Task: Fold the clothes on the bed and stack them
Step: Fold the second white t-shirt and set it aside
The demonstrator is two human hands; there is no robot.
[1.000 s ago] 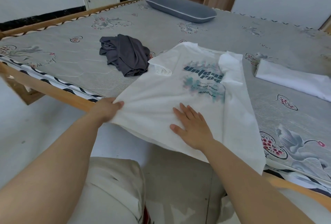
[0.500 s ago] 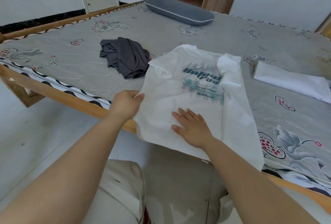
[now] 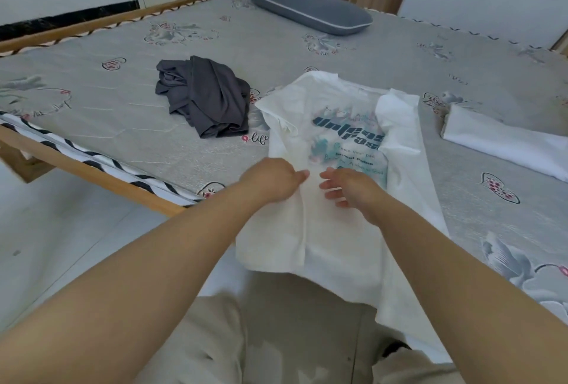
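Fingers [image 3: 299,175] pinch white T-shirt [image 3: 335,239] edge overhanging bed [image 3: 101,125].

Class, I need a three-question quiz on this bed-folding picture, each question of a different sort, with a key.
1. True or false: the dark grey garment is neatly folded.
2. Which hand grips the white printed T-shirt? A) left hand B) right hand
3. Fill in: the folded white garment lies to the ____ of the printed shirt.

Key: 1 false, it lies crumpled. 2 A; the right hand's fingers are spread over the shirt. 3 right.
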